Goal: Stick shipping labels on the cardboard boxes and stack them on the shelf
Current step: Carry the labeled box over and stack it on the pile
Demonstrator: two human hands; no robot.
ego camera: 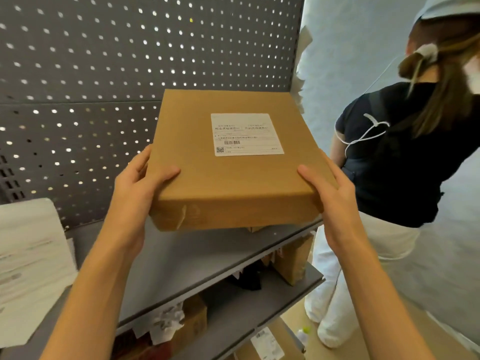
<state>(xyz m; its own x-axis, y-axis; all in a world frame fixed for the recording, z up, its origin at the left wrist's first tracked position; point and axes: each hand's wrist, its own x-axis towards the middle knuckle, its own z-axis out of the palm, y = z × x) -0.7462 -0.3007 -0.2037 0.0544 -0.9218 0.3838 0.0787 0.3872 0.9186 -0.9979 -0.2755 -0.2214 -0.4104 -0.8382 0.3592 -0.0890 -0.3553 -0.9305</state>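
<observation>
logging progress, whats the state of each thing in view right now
cardboard box: closed, held over the shelf
shipping label: stuck flat on the box top
left hand: gripping the box's left side
right hand: gripping the box's right side
shelf: grey top board, another box partly hidden under the held one

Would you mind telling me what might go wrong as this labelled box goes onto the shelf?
1. The cardboard box seems to sit on a smaller box beneath; set off-centre, it may tip.
2. The left hand and right hand hold only the near corners, so the grip may slip.
3. A bystander stands close beside the shelf; a falling box might hit them.
</observation>
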